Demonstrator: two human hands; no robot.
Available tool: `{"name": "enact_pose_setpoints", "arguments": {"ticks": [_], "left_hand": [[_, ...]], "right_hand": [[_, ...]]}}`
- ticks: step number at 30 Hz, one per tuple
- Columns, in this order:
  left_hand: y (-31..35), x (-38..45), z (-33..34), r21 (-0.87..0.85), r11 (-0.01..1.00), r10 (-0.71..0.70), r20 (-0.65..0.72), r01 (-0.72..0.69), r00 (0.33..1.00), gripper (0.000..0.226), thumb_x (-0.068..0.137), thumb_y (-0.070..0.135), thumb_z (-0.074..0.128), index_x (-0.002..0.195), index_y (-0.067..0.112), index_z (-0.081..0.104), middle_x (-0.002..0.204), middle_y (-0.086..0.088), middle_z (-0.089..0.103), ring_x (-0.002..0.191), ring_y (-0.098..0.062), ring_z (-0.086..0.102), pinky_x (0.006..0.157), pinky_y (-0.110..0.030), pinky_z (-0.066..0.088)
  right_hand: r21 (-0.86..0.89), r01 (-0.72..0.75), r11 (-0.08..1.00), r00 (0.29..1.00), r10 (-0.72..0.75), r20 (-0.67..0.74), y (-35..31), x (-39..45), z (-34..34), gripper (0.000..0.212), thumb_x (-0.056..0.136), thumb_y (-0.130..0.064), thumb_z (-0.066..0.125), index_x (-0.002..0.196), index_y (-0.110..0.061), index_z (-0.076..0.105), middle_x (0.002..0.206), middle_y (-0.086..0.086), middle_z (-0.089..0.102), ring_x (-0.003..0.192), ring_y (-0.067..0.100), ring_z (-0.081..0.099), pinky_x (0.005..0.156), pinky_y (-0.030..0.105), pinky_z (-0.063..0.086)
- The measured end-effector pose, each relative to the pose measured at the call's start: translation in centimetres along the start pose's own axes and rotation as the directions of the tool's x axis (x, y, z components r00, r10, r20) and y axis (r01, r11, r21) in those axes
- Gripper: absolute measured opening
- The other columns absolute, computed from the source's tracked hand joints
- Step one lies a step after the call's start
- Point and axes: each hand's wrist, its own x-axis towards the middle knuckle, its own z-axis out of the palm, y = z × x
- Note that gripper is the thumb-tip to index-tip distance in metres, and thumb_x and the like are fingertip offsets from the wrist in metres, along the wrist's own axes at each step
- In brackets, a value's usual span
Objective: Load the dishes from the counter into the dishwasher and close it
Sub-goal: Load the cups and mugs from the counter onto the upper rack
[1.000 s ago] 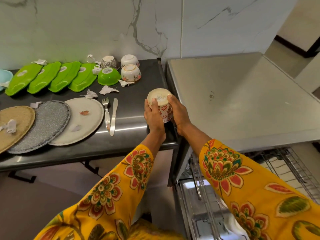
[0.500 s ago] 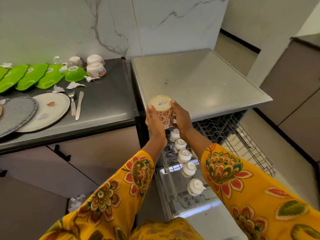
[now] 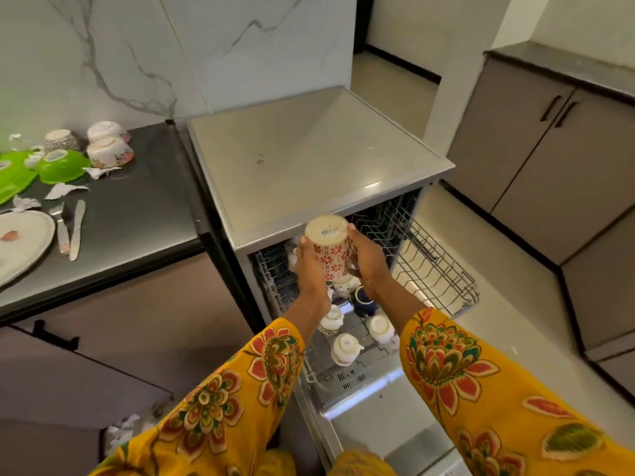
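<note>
Over the pulled-out rack [image 3: 436, 269] of the open dishwasher [image 3: 309, 166] you hold a cup [image 3: 329, 250] upside down, its pale base with a barcode sticker facing up. Your left hand [image 3: 307, 266] wraps the cup's left side and your right hand [image 3: 366, 261] curls round its right side, so both hands grip it between them. The cup is white with red flowers and sits in the air just in front of the dishwasher's steel top edge, above the rack's left part. Below it in the rack lie several white cups [image 3: 345, 348] turned over, and a dark blue cup [image 3: 362, 298] close under your right wrist. The right part of the rack shows bare wire. On the dark bench [image 3: 144, 207] to your left stand three patterned bowls [image 3: 110, 151] turned over, a green bowl [image 3: 62, 164], green plates [image 3: 12, 182], a white plate [image 3: 24, 242], a fork [image 3: 61, 228] and a knife [image 3: 76, 228] side by side, with scraps of paper [image 3: 65, 190] around them.
</note>
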Motion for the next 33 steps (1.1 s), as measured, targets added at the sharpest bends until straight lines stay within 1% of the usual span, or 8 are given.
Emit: {"name": "enact_pose_setpoints", "arguments": {"ticks": [7,11,14,20,23,27,30,33], "left_hand": [[-1.7,-2.1,0.1,-0.006,0.993,-0.115,-0.029,0.115,0.993,0.056,0.099,0.053,0.026,0.132,0.014,0.049,0.12,-0.012,0.062,0.107,-0.028,0.061,0.086,-0.043,0.053],[-2.6,-1.5,-0.7,0.054,0.984,-0.17,-0.048,0.172,0.984,0.05,0.102,0.046,0.022,0.135,0.016,0.046,0.122,-0.011,0.059,0.089,-0.014,0.061,0.062,-0.027,0.05],[-2.8,-0.5,-1.0,0.058,0.975,-0.211,-0.083,0.216,0.974,0.047,0.102,0.043,0.022,0.137,0.018,0.043,0.129,-0.01,0.055,0.083,-0.009,0.057,0.062,-0.026,0.045],[-2.3,2.5,-1.2,0.083,0.963,-0.249,-0.098,0.257,0.964,0.045,0.103,0.037,0.02,0.128,0.011,0.047,0.115,-0.009,0.055,0.074,-0.008,0.055,0.053,-0.018,0.05],[-2.0,5.3,-1.7,0.07,0.958,-0.266,-0.15,0.279,0.952,0.047,0.103,0.04,0.022,0.127,0.01,0.05,0.117,-0.009,0.056,0.076,-0.011,0.056,0.064,-0.026,0.049],[-1.8,9.4,-2.3,0.065,0.947,-0.297,-0.202,0.316,0.933,0.052,0.1,0.047,0.026,0.128,0.01,0.05,0.115,-0.008,0.06,0.093,-0.019,0.057,0.074,-0.028,0.049],[-1.9,12.2,-2.7,0.074,0.946,-0.286,-0.262,0.315,0.922,0.053,0.098,0.047,0.036,0.133,0.01,0.048,0.131,-0.01,0.056,0.113,-0.021,0.055,0.077,-0.024,0.048],[-2.0,14.4,-2.8,0.085,0.956,-0.254,-0.234,0.28,0.938,0.046,0.099,0.042,0.038,0.137,0.016,0.045,0.134,-0.004,0.053,0.11,-0.014,0.053,0.079,-0.021,0.045]], "right_hand": [[-0.038,-0.173,0.984,0.982,0.169,-0.079,4.2,1.2,-2.1,0.04,0.097,-0.043,0.046,0.114,-0.011,0.063,0.118,0.012,0.064,0.102,0.024,0.061,0.089,0.039,0.051],[0.04,-0.228,0.973,0.972,0.23,-0.046,5.8,2.3,-2.4,0.03,0.102,-0.03,0.038,0.118,-0.011,0.056,0.101,0.004,0.06,0.086,0.012,0.057,0.073,0.026,0.049],[-0.009,-0.274,0.962,0.96,0.273,-0.059,7.2,3.7,-2.2,0.041,0.101,-0.033,0.039,0.128,-0.006,0.054,0.106,0.007,0.06,0.098,0.02,0.057,0.088,0.036,0.049],[0.059,-0.33,0.942,0.943,0.332,-0.032,8.5,7.5,-1.2,0.031,0.101,-0.028,0.041,0.119,-0.009,0.058,0.086,-0.001,0.059,0.078,0.008,0.055,0.063,0.023,0.044],[0.033,-0.331,0.943,0.943,0.332,-0.03,8.7,10.1,-0.3,0.03,0.101,-0.03,0.041,0.115,-0.01,0.058,0.089,-0.001,0.061,0.08,0.009,0.056,0.066,0.024,0.045],[-0.055,-0.328,0.943,0.944,0.324,-0.067,8.2,13.8,1.0,0.034,0.097,-0.029,0.047,0.116,-0.005,0.062,0.118,0.017,0.064,0.108,0.03,0.06,0.097,0.044,0.048],[-0.067,-0.331,0.941,0.943,0.328,-0.062,8.0,16.3,1.1,0.029,0.096,-0.026,0.046,0.113,-0.008,0.061,0.122,0.018,0.062,0.109,0.031,0.059,0.099,0.043,0.046],[-0.051,-0.301,0.952,0.953,0.3,-0.036,7.8,18.5,0.8,0.034,0.098,-0.024,0.044,0.125,-0.007,0.057,0.127,0.017,0.059,0.111,0.028,0.056,0.098,0.039,0.043]]}}
